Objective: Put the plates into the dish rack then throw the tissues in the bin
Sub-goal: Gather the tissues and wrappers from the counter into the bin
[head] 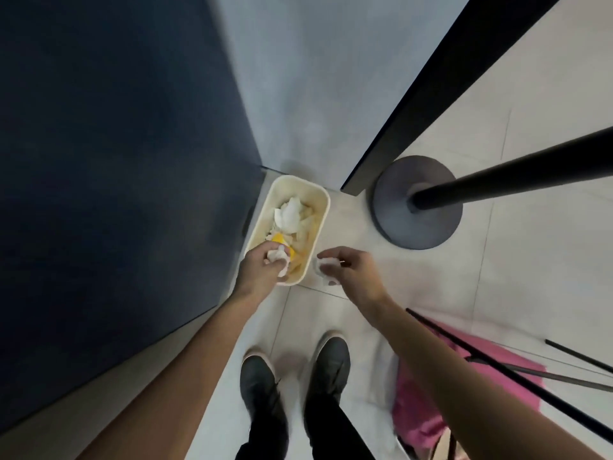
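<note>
One crumpled white tissue [277, 257] was bunched in the left hand [258, 270], whose fingers [257, 257] were curled round it, directly over the near end of the cream bin [326, 207]. A second tissue [322, 271] was pinched in the fingers of the right hand [356, 268]. It hung just beside the bin's near right corner, outside the rim and above the floor [530, 260]. The bin stood on that floor in a corner against a dark blue panel [116, 161] and already held a heap of white paper [290, 212] and a yellow scrap [281, 241]. No plates or dish rack were in view, so that step could not be checked here. The work looked to be in its closing step.

The likeliest slip lay with the right hand: let go where it was, its tissue would probably have landed on the tiles, so it needed to come left over the opening first. The bin was narrow and partly filled, so a light tissue could have caught the rim or rolled off the heap. The left hand was low and close to the near rim, and a careless release might have nudged the bin.

A round dark base [418, 227] with its pole [514, 174] stood near the bin's right. A pink cloth [431, 393] lay near the person's shoes [331, 370].
</note>
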